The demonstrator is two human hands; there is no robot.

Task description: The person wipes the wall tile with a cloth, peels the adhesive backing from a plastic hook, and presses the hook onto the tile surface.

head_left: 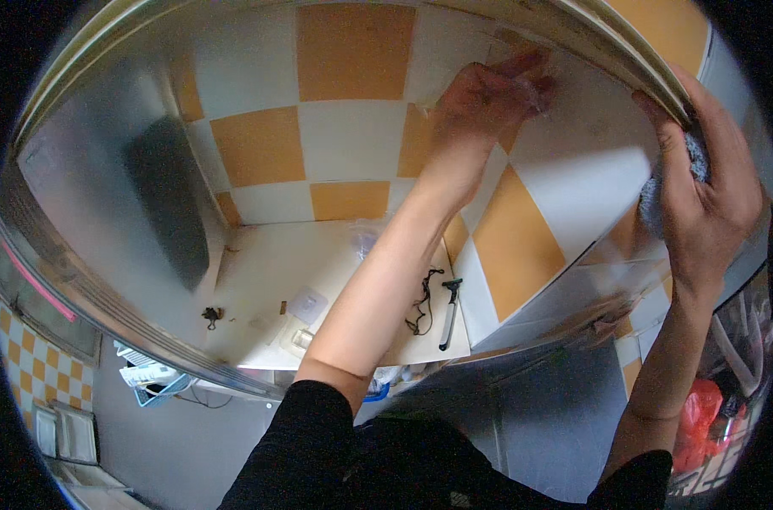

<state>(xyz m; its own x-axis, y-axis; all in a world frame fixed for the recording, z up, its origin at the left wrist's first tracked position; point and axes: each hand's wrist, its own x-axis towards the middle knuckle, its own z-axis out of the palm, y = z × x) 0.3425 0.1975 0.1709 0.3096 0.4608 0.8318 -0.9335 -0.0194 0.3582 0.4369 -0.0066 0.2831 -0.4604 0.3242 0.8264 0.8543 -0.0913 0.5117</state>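
Black sleeves (293, 442) occupy the near edge. Right hand (713, 200), at right, holds grey cloth (651, 208) at the frame (645, 64). Left hand (492, 98), blurred, extends farther in; grip state cannot be determined. Beyond: shelf (259, 255) carrying a razor-like tool (450, 314); far side, checkered tile wall (352, 140).
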